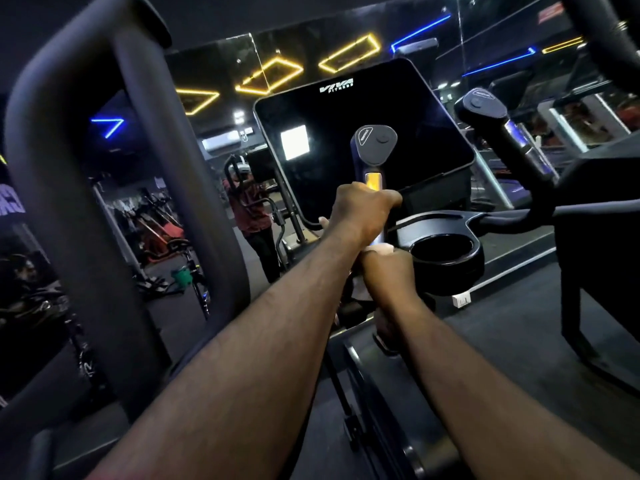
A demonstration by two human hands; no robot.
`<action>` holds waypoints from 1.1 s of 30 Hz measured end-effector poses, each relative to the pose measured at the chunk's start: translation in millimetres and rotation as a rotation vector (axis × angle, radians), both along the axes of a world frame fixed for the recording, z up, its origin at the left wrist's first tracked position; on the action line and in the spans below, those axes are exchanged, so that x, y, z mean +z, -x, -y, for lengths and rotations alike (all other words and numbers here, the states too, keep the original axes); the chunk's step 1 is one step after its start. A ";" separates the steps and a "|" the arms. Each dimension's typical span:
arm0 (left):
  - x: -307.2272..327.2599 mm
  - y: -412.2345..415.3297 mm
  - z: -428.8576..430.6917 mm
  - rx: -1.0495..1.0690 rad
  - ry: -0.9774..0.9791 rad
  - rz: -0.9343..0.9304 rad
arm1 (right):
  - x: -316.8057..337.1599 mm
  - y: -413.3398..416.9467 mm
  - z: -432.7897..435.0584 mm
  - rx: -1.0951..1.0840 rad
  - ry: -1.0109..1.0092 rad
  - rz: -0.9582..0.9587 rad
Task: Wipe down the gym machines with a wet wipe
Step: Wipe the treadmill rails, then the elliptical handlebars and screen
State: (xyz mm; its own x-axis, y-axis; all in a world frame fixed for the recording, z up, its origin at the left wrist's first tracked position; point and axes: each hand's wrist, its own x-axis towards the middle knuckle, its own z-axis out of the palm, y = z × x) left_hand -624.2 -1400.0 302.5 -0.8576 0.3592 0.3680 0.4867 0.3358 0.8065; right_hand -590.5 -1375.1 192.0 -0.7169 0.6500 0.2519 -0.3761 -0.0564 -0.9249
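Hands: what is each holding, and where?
The left hand grips the handle just below its cap; right hand wraps a white wipe round it lower down.

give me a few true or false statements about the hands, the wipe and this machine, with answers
1. The left hand grips the upright handle above the right hand. True.
2. The white wipe lies in the cup holder. False: the right hand holds it against the handle, beside the cup holder.
3. The console is dark and bears a VIVA Fitness logo. True.
4. Each hand is on a different handle. False: both are on the same one; the other handle, to the right, is untouched.
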 end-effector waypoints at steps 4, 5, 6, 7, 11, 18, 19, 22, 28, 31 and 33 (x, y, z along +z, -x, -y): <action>1.9 -0.7 2.4 0.015 0.042 -0.027 | -16.9 -7.0 16.7 -0.155 -0.282 0.022; 2.9 -2.1 2.8 0.008 0.050 -0.032 | -27.8 -10.9 20.2 -0.139 -0.337 -0.002; 2.8 -2.6 2.7 -0.003 0.047 -0.031 | -35.0 -12.9 21.8 -0.119 -0.360 -0.023; 2.7 -4.3 2.8 -0.010 0.038 -0.020 | -40.9 -11.0 20.9 -0.110 -0.366 -0.038; 1.0 0.2 2.5 -0.043 -0.002 0.010 | -53.8 5.6 4.0 -0.064 -0.487 -0.068; -1.2 3.7 0.7 -0.088 -0.015 0.037 | -39.3 -9.8 2.5 0.040 -0.533 -0.068; -1.1 3.4 0.3 -0.090 -0.013 0.034 | -38.4 -11.5 3.2 0.042 -0.544 -0.059; -1.6 4.4 -1.0 -0.098 -0.030 0.041 | -36.5 -12.6 1.8 0.026 -0.623 0.029; -0.6 2.4 1.1 -0.111 -0.059 0.067 | -36.6 -13.4 -5.1 0.008 -0.744 0.221; 1.2 0.4 1.1 -0.111 -0.057 0.075 | -33.3 -12.4 -12.8 0.086 -0.760 0.247; 1.6 -1.1 0.7 -0.100 -0.040 0.076 | -22.8 -16.0 -16.3 0.203 -0.722 0.230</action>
